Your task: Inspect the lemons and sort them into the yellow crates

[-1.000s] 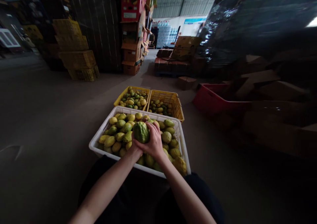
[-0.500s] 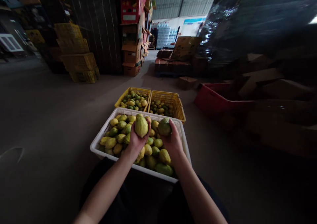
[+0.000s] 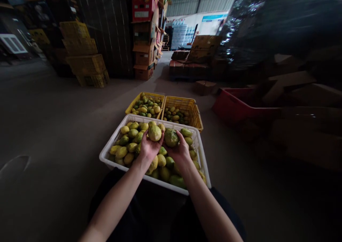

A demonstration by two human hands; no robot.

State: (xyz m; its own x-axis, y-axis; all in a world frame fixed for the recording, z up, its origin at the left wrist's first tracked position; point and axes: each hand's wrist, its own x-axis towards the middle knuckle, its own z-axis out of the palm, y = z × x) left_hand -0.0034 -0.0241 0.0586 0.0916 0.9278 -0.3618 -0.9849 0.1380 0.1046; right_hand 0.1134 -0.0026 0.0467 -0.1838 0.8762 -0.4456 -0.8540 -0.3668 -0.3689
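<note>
My left hand (image 3: pixel 150 148) is wrapped round a rounded, yellow-green fruit (image 3: pixel 154 133), lemon-like in look. A darker green, bumpy-skinned fruit (image 3: pixel 171 137) rests in my right hand (image 3: pixel 181 150), the fingers curled round it from below and the right side. Both fruits are held side by side, a small gap apart, above a white plastic crate (image 3: pixel 114 135). That crate holds many similar oval fruits (image 3: pixel 121 152), yellow to green. My hands and forearms hide part of its contents.
Beyond the white crate stand two yellow crates, the left one (image 3: pixel 129 108) and the right one (image 3: pixel 198 117), both with smaller-looking fruit inside. A red bin (image 3: pixel 232 108) is on the right, near cardboard pieces (image 3: pixel 291 80). Stacked yellow crates (image 3: pixel 87 64) and cardboard boxes (image 3: pixel 143 56) stand farther back.
My right hand has moved left with the green fruit, nearer the other one. The left fruit has turned, its rounder end now facing me. The view has shifted slightly.
</note>
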